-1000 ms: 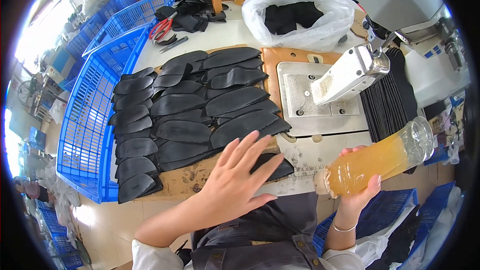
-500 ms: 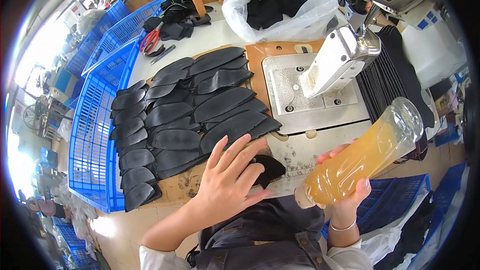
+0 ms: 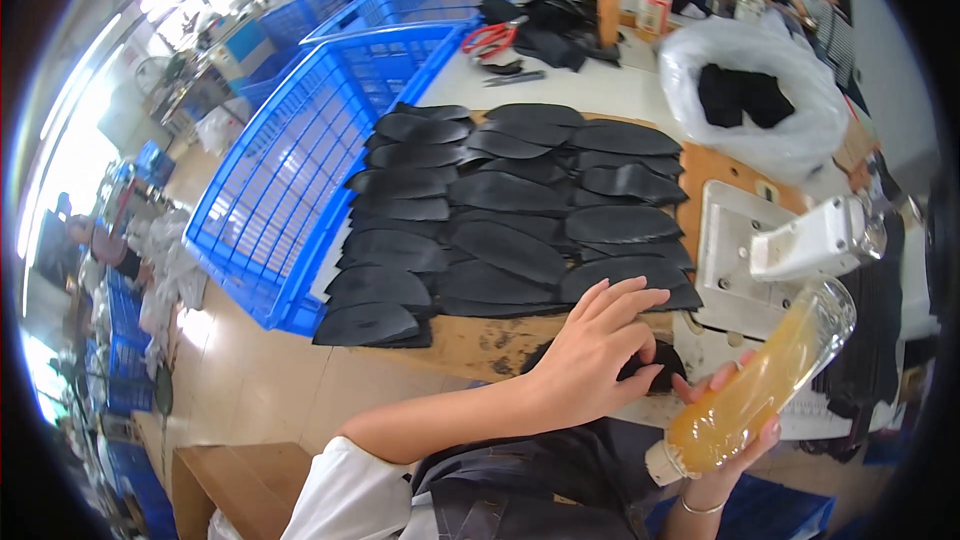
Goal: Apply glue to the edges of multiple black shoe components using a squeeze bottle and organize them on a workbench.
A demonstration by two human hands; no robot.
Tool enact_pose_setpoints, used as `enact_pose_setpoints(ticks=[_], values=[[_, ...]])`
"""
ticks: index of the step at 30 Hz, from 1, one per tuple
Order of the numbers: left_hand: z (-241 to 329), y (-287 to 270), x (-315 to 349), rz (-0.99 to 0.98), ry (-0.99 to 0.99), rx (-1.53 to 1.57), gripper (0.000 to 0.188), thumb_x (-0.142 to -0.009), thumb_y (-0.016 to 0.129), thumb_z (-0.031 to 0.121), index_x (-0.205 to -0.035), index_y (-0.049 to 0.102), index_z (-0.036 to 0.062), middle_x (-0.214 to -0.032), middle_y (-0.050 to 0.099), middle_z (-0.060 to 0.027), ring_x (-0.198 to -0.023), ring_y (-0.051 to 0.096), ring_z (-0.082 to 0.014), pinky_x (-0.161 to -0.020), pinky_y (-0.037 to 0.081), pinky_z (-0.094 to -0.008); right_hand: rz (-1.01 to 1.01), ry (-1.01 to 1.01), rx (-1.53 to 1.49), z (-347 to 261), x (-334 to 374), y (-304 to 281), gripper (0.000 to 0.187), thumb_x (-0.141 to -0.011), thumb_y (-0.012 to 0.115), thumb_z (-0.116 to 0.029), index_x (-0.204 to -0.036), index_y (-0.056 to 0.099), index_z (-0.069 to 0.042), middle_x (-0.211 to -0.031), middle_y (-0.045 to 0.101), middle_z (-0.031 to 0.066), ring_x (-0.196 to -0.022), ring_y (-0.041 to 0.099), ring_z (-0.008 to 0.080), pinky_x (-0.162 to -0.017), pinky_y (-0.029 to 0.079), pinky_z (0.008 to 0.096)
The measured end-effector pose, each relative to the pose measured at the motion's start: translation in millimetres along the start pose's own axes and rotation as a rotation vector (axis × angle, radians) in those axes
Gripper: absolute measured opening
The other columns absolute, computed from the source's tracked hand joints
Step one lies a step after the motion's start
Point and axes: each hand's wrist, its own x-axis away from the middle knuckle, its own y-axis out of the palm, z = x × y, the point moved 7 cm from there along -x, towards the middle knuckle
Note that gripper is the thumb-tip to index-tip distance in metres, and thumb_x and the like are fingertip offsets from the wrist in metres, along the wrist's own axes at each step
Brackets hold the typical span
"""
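My right hand [image 3: 735, 445] is wrapped round a clear plastic bottle [image 3: 740, 405] of cloudy yellow liquid. The bottle is tilted, its pale neck end [image 3: 665, 462] low on the left and its base up on the right. To the left, my left hand [image 3: 595, 355] is at the table's front edge, thumb and index finger curled onto a small black curved piece [image 3: 668, 368]. Its other fingers stretch forward, and the hand hides part of the piece. Just ahead, rows of overlapping black leaf-shaped pieces [image 3: 510, 190] lie on a brown board [image 3: 470, 340].
A white machine arm [image 3: 810, 240] stands over a metal plate [image 3: 722, 240] on the right. Blue crates [image 3: 290, 190] line the left. Behind are red-handled scissors [image 3: 490, 40], black scraps [image 3: 555, 30] and a plastic bag [image 3: 690, 60] holding black pieces. A cardboard box [image 3: 245, 480] stands below left.
The view has swung left, shifting the table contents rightward in the picture. My left thumb and index finger have curled closer together at the black piece. My right hand still holds the tilted bottle.
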Motion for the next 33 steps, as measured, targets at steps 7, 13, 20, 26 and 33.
enact_pose_setpoints(ticks=[7, 13, 20, 26, 33], values=[[-59, -168, 30, 0.447, -0.211, 0.149, 0.017, -0.074, 0.071, 0.005, -0.076, 0.054, 0.0055, -0.123, 0.057, -0.0136, -0.116, 0.053, -0.0255, -0.097, 0.039, -0.0360, 0.023, -0.083, 0.180, -3, -3, 0, 0.072, -0.083, 0.047, -0.060, -0.130, 0.034, -0.007, -0.096, 0.049, 0.0111, -0.081, 0.058, 0.0238, -0.089, 0.049, 0.0508], [-56, -258, 51, 0.718, -0.224, -0.679, 0.016, -0.071, 0.071, 0.006, -0.071, 0.055, 0.0044, -0.120, 0.057, -0.0137, -0.115, 0.051, -0.0315, -0.100, 0.036, -0.0411, -0.049, -0.085, 0.152, -7, -6, 7, 0.069, -0.086, 0.050, -0.054, -0.132, 0.034, -0.005, -0.096, 0.048, 0.0114, -0.084, 0.058, 0.0230, -0.090, 0.048, 0.0526], [-140, -177, 55, 0.202, -0.164, -0.696, 0.016, -0.069, 0.072, 0.010, -0.073, 0.056, 0.0059, -0.127, 0.052, -0.0140, -0.124, 0.042, -0.0346, -0.105, 0.030, -0.0468, -0.070, -0.064, 0.142, -9, -4, 7, 0.069, -0.085, 0.052, -0.053, -0.132, 0.034, -0.005, -0.097, 0.049, 0.0118, -0.084, 0.059, 0.0241, -0.090, 0.048, 0.0532], [-138, -177, 51, 0.002, -0.139, -0.733, 0.014, -0.073, 0.070, 0.015, -0.080, 0.061, 0.0068, -0.128, 0.051, -0.0120, -0.128, 0.039, -0.0311, -0.108, 0.026, -0.0486, -0.042, -0.069, 0.154, -13, 0, 5, 0.068, -0.085, 0.052, -0.053, -0.132, 0.035, -0.005, -0.097, 0.049, 0.0116, -0.084, 0.060, 0.0242, -0.090, 0.048, 0.0530], [-130, -183, 52, -0.020, 0.021, -1.032, 0.039, -0.065, 0.073, 0.040, -0.078, 0.060, 0.0053, -0.119, 0.056, -0.0099, -0.121, 0.045, -0.0276, -0.105, 0.030, -0.0460, -0.023, -0.053, 0.170, -8, 3, 8, 0.067, -0.086, 0.050, -0.053, -0.131, 0.035, -0.005, -0.098, 0.050, 0.0112, -0.084, 0.060, 0.0237, -0.090, 0.049, 0.0515]])
